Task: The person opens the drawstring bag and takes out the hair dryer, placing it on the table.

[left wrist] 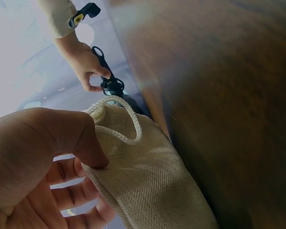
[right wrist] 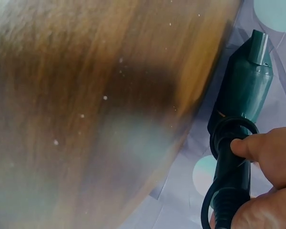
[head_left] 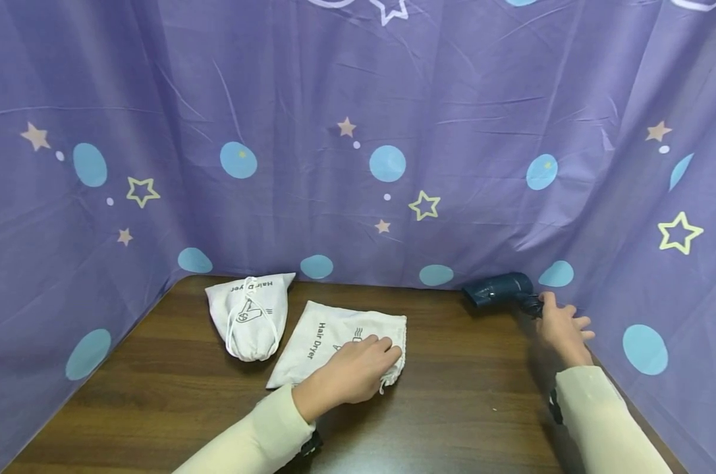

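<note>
My left hand (head_left: 360, 368) pinches the edge of a white cloth drawstring bag (head_left: 328, 326) printed "Hair Dryer", near its corded mouth. In the left wrist view the thumb presses on the cloth beside a loop of drawstring (left wrist: 136, 121). At the back right my right hand (head_left: 562, 326) grips the handle of a dark teal hair dryer (head_left: 500, 289), its nozzle pointing left. The right wrist view shows the thumb on the handle, where the black cord (right wrist: 207, 202) is wound around it. Part of the handle is hidden behind the fingers.
A second white "Hair Dryer" bag (head_left: 259, 329), bulging and drawn closed, lies at the back left. All of this is on a brown wooden table (head_left: 452, 408). Purple patterned curtains (head_left: 310, 217) hang along the back and both sides.
</note>
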The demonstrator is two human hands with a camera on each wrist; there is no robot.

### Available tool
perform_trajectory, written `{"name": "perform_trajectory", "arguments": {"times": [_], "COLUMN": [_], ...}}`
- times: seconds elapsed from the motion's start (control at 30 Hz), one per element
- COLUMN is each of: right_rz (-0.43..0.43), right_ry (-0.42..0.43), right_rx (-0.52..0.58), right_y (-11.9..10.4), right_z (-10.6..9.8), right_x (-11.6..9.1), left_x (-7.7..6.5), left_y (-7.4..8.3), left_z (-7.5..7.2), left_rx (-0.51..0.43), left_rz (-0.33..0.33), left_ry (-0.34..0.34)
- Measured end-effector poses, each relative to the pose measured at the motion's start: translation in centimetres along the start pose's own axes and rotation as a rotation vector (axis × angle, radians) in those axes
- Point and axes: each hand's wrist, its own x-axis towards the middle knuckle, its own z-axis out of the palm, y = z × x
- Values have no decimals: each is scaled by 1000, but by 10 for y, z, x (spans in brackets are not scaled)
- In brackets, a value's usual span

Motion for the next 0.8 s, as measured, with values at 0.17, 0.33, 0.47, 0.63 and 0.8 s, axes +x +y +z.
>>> {"name": "perform_trajectory", "arguments": {"times": [0.17,0.33,0.47,0.63,0.8], "right_rz": [48,90,118,150,167], "right_ry": [-23,-55,-47,-37,-42], "right_rx": [-1,2,11,30,15], "right_y": [2,6,7,7,8], "right_z": [0,4,8,12,16], "right_x": [3,5,6,4,4], "left_x": [0,0,0,0,-1], "left_y": [0,1,0,0,1], "left_z": [-1,1,1,0,0], "left_rx": [-7,-17,-16,-10,3], "left_rz": [-10,-13,-13,-8,-1], "left_ry": [-20,-45,-47,-39,-44]}}
